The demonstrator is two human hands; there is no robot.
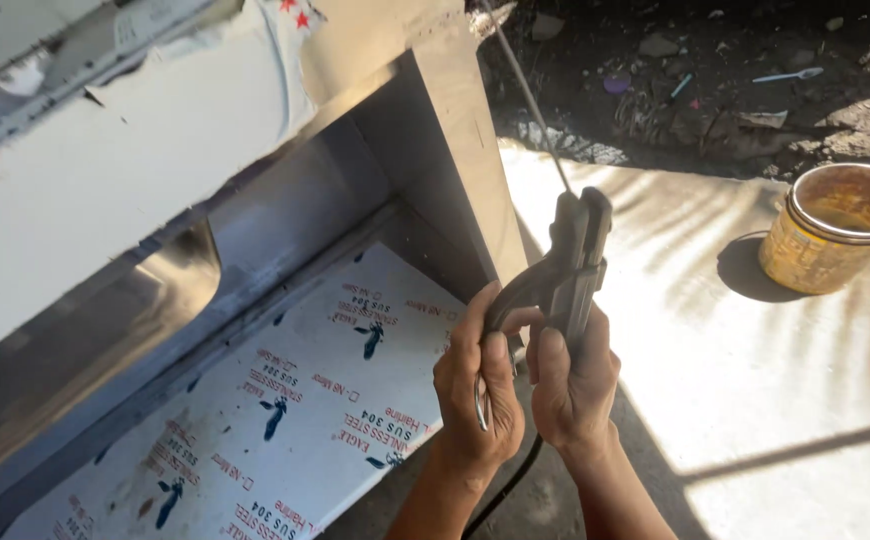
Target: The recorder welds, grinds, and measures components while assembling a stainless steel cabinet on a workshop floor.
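I see the electrode holder (570, 265) upright just off the right front corner of the stainless steel cabinet (455, 140), with its thin welding rod (530, 95) running up and left along that corner edge, presumably to meet the seam. My right hand (573, 385) is clenched around the holder's grip. My left hand (480, 385) is closed on its lever side, likely steadying the aim. The black cable (503, 490) hangs below between my wrists. A yellow bucket (833, 230) stands well apart on the sunlit concrete floor (755, 400).
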